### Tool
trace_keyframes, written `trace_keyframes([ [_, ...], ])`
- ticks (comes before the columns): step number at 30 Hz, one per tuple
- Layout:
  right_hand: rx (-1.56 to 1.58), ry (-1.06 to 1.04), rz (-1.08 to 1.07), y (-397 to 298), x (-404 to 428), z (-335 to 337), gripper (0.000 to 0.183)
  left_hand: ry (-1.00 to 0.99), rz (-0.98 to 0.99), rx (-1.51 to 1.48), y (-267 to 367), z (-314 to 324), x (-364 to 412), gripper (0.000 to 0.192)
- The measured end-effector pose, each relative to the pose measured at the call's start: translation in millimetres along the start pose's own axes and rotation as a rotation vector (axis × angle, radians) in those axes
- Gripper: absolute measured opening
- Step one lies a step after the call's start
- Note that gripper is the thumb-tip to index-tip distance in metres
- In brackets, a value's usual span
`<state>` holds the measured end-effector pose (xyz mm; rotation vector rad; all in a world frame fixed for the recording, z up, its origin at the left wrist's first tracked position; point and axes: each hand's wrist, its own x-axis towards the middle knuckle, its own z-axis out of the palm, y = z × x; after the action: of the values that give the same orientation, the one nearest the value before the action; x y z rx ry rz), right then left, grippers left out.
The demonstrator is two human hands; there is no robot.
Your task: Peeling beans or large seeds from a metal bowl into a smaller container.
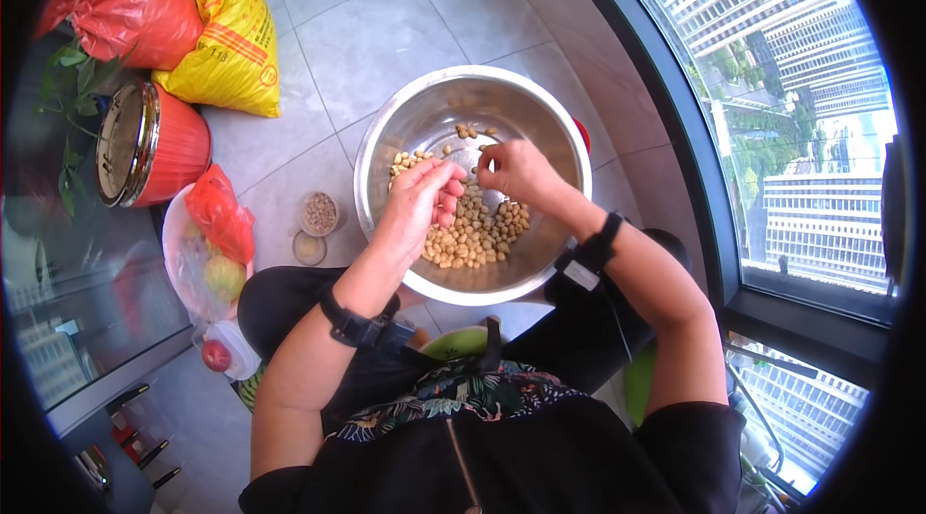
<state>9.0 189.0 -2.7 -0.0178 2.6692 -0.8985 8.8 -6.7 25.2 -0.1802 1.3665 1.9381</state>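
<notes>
A large stainless steel basin (474, 297) stands on the tiled floor between my knees. Peanuts in their shells (470, 239) lie heaped in its near part, and a few sit at the far side of its bottom. Paler peanuts (405, 161) are gathered at the basin's left. Above the basin, my left hand (428, 197) has its fingers curled; whether something is in them cannot be told. My right hand (517, 170) is just to the right, apart from it, with thumb and forefinger pinched together around a small brownish thing, seemingly a peanut.
Left of the basin stand a small tub of pinkish kernels (320, 213) and a round lid (309, 247). Farther left are a pink basin (173, 253) with bags and fruit, a red pot (177, 145) and a yellow plastic bag (239, 51). A window frame (673, 80) runs along the right.
</notes>
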Motion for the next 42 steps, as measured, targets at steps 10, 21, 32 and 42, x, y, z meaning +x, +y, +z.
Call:
trace_keyframes([
  [10,-0.113,0.001,-0.082,6,-16,-10,0.018,0.006,-0.089,-0.358,-8,-5,4,0.017],
  [21,-0.720,-0.340,-0.250,23,-24,48,0.016,-0.063,-0.085,-0.122,-1,4,-3,0.019],
  [32,0.701,-0.040,0.041,-5,-16,-20,0.010,-0.006,-0.065,-0.078,-9,0,-1,0.021],
  [42,0.904,0.034,-0.069,-15,-40,-15,0.012,-0.079,-0.044,-0.075,-4,10,-3,0.016],
])
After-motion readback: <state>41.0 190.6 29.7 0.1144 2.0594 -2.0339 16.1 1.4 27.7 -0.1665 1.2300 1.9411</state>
